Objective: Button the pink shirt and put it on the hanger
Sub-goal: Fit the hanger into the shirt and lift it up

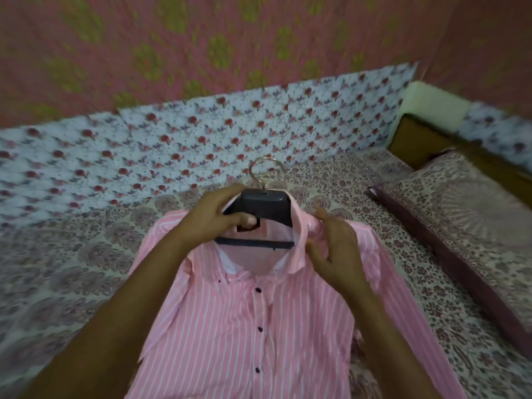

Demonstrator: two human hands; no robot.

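Observation:
The pink shirt (241,318) with white stripes lies front-up on the bed, its dark buttons fastened down the placket. A black hanger (264,208) with a metal hook (266,171) sits inside the collar, its bar showing across the open neck. My left hand (213,217) grips the hanger's left side together with the collar there, thumb across the black plastic. My right hand (331,249) pinches the shirt's right collar and shoulder fabric, its other fingers spread. The shirt's hem runs out of the bottom of the view.
The bed is covered by a floral printed sheet (403,254). A white cloth with red flowers (201,133) hangs along the wall behind. A patterned pillow (466,214) lies at the right, next to a wooden headboard (414,139).

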